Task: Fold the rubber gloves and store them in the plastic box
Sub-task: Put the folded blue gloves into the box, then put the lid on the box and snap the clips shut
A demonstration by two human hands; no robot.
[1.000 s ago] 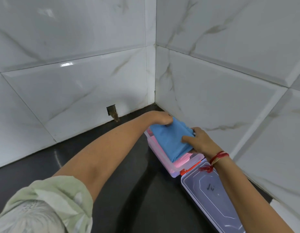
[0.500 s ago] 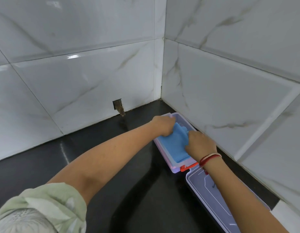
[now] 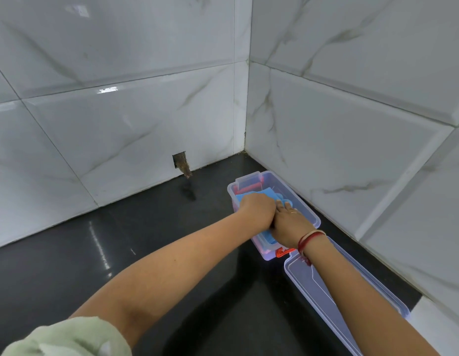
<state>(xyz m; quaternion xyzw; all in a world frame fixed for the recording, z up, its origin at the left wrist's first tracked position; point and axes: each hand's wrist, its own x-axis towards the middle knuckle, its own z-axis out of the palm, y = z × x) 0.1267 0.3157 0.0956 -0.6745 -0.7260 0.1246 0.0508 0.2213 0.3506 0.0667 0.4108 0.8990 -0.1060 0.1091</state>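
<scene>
a: left hand [image 3: 258, 210] first. it's curled into a loose fist, knuckles up, pushing down on the blue gloves [image 3: 268, 195] inside the box [image 3: 309, 214].

b: and the right hand [image 3: 290, 223]?

a: flat, fingers together, palm pressed on the same bundle just beside the left; the two hands touch. a red thread [image 3: 309, 240] circles that wrist.

b: so the gloves are in?

a: folded and lying in the box, yes. a bit of blue pokes out past the fingers at the far end and by the near wall, and something pink shows underneath at the near end. whether it's all below the rim, i can't tell.

b: which step, then?

a: by my reckoning the storing step, near its end: packing the bundle down so it sits flat.

b: next?

a: probably lift both hands off without dragging the rubber up, then swing the lid [image 3: 333, 301] over. it lies open on the dark surface [image 3: 69, 265] toward the person, joined at the orange clasp [image 3: 282, 252]. the box sits close to the tiled corner, so any springy edge needs tucking before it shuts.
</scene>
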